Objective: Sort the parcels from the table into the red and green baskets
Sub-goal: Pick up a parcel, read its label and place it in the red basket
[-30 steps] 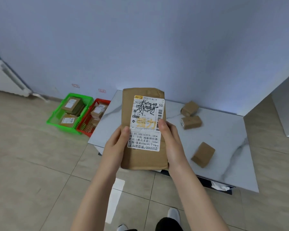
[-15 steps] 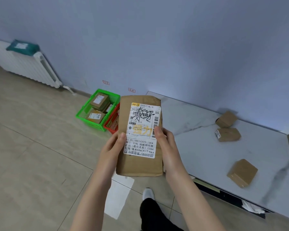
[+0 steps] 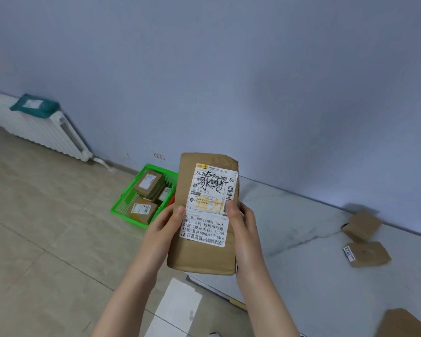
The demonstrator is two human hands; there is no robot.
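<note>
I hold a tall brown parcel [image 3: 202, 254] with a white shipping label upright in front of me. My left hand [image 3: 167, 223] grips its left edge and my right hand [image 3: 242, 223] grips its right edge. Behind it on the floor stands the green basket [image 3: 122, 203] with several brown parcels inside. Only a sliver of the red basket [image 3: 171, 200] shows past the held parcel. Three small brown parcels [image 3: 361, 224] [image 3: 368, 254] [image 3: 399, 323] lie on the white marble table [image 3: 301, 239] at the right.
A white radiator [image 3: 39, 128] with a teal package [image 3: 34, 105] on top stands against the wall at the left. A white sheet [image 3: 178, 310] lies on the tiled floor by the table's corner. The blue-grey wall runs behind everything.
The view has swung left and closer to the baskets. The parcel stays in both hands and now covers most of the red basket; the table parcels have slid to the right edge.
</note>
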